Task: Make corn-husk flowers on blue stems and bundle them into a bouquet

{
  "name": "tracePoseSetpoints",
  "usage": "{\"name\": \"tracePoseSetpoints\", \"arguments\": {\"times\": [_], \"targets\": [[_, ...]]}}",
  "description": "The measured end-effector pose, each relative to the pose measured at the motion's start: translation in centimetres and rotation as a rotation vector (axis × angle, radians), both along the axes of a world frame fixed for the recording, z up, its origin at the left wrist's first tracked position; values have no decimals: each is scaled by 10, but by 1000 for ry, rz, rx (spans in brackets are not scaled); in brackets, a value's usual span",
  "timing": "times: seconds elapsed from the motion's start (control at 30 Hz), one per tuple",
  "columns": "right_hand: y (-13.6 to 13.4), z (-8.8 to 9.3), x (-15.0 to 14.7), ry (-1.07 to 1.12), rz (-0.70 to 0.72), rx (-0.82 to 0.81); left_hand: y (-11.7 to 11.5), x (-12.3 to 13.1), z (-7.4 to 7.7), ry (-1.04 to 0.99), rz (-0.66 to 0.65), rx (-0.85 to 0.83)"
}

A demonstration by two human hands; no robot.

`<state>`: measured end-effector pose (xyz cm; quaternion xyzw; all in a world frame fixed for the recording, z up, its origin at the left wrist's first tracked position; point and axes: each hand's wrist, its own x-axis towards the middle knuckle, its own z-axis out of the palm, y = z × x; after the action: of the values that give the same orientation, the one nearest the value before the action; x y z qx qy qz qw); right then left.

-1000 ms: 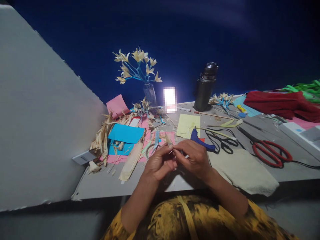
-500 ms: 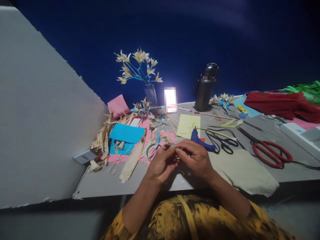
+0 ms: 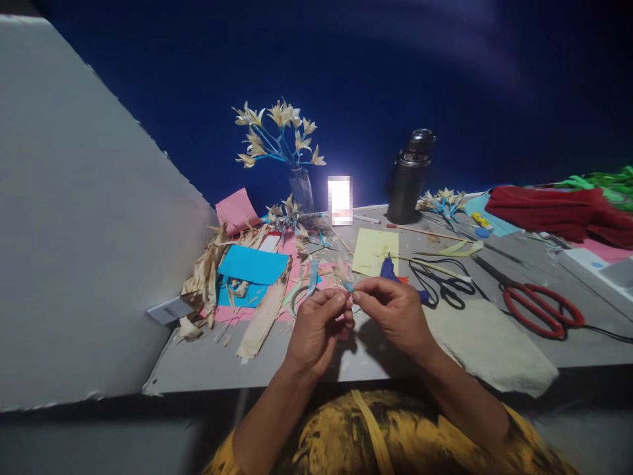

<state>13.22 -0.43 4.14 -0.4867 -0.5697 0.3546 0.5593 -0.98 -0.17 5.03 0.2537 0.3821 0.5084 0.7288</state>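
Observation:
My left hand (image 3: pixel 316 326) and my right hand (image 3: pixel 395 310) meet above the near edge of the grey table (image 3: pixel 208 359). Both pinch a small husk flower (image 3: pixel 343 277) with a pale bloom and a thin blue stem, held between the fingertips. Just beyond my right hand lies a blue glue gun (image 3: pixel 390 270). Black scissors (image 3: pixel 442 284) lie to its right. A blue paper sheet (image 3: pixel 252 264) and dried corn husks (image 3: pixel 205 277) lie to the left on pink paper.
A glass vase of husk flowers (image 3: pixel 284 142) stands at the back beside a dark flask (image 3: pixel 410 178). Red scissors (image 3: pixel 537 303), a yellow sheet (image 3: pixel 373 251), a pale cloth (image 3: pixel 489 349) and red fabric (image 3: pixel 558 211) lie to the right. A grey board (image 3: pixel 74 231) walls the left.
Both hands have lifted slightly away from me and the small flower now shows more clearly above my fingertips. The view has tilted down a little.

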Motion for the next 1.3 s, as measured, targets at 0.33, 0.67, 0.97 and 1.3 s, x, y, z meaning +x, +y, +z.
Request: {"name": "tracePoseSetpoints", "arguments": {"times": [0.33,0.67,0.97,1.3], "targets": [[-7,3,-3,-605,-52,526,0,-6,-8,176,75,98],[-9,4,-10,-661,-71,570,-3,2,-14,38,110,60],[-6,11,-11,-872,12,605,-3,-5,-7,-99,117,-85],[6,15,-8,-1265,61,811,8,-13,-8,-292,73,-458]]}}
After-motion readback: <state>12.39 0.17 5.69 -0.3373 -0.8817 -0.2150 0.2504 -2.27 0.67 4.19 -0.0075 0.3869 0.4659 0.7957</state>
